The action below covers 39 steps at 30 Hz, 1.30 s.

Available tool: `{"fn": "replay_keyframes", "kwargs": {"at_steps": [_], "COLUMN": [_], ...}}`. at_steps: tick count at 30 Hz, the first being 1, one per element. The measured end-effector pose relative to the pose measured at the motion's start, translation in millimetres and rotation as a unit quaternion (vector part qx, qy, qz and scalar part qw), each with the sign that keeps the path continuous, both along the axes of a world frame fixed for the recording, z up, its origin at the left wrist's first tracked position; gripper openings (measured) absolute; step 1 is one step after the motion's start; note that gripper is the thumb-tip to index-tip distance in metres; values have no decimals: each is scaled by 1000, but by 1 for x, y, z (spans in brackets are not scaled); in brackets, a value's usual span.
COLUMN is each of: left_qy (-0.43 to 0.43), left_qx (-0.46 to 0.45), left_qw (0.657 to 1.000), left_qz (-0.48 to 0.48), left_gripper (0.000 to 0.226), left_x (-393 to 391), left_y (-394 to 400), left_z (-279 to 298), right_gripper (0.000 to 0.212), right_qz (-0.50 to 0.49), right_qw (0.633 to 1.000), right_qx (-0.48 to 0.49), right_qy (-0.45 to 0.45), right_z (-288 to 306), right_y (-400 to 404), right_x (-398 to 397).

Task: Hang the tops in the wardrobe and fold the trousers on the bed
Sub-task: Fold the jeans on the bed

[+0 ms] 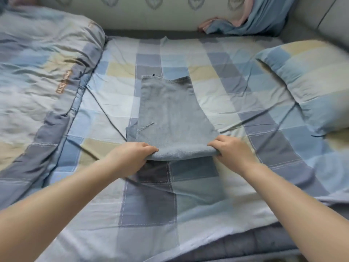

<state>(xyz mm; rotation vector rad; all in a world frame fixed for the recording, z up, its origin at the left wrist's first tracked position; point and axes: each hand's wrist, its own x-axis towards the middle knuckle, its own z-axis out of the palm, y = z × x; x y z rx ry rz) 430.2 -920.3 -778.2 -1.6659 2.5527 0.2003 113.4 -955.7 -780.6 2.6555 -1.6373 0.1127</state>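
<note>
Now your left hand [130, 157] and right hand [231, 148] each grip a near corner of the folded jeans [170, 114], fingers curled over the fold. They lie mid-bed [236, 82] on the checked sheet, long axis running away from you, between quilt [41, 72] and pillow [311, 82].

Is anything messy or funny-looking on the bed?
Yes. A crumpled blue and pink cloth lies bunched in the far corner against the padded headboard, not folded or hung. The light blue denim trousers lie a bit crooked on the checked sheet, with a loose flap poking out at their left edge.
</note>
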Motion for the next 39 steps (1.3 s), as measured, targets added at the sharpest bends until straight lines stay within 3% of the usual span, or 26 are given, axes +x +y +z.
{"fn": "replay_keyframes", "kwargs": {"at_steps": [5,9,13,16,18,20,24,27,30,33,37,39], "left_qy": [51,60,62,86,145,194,214,276,331,396,411,400], "left_qx": [76,161,249,370,466,491,366,250,111,-20,-76,-98], "left_qw": [996,985,966,925,873,850,905,922,923,895,875,873], "left_qz": [-7,-12,-21,-4,0,5,35,103,160,203,244,259], "left_gripper": [39,17,15,4,12,23,23,27,30,29,30,29], "left_x": [1,-2,-4,-1,3,11,22,26,25,21,21,24], "left_y": [35,75,103,130,142,146,122,80,34,-11,-60,-82], "left_z": [42,47,51,55,61,69,73,69,62,44,14,-1], "right_gripper": [26,5,9,18,25,32,30,16,9,13,3,16], "right_qz": [35,36,-5,-17,6,21,8,-26,-54,-77,-96,-110], "right_qw": [998,985,949,895,863,845,869,904,949,974,978,982], "right_qx": [42,168,316,445,505,535,487,399,279,186,142,117], "right_qy": [-21,-3,-9,20,18,-10,-88,-151,-136,-106,-116,-97], "right_z": [34,33,42,52,58,68,82,85,78,65,42,29], "right_y": [31,75,108,137,151,156,131,86,38,-11,-62,-86], "right_x": [-11,-19,-21,-23,-24,-21,-14,-10,-6,5,22,33]}}
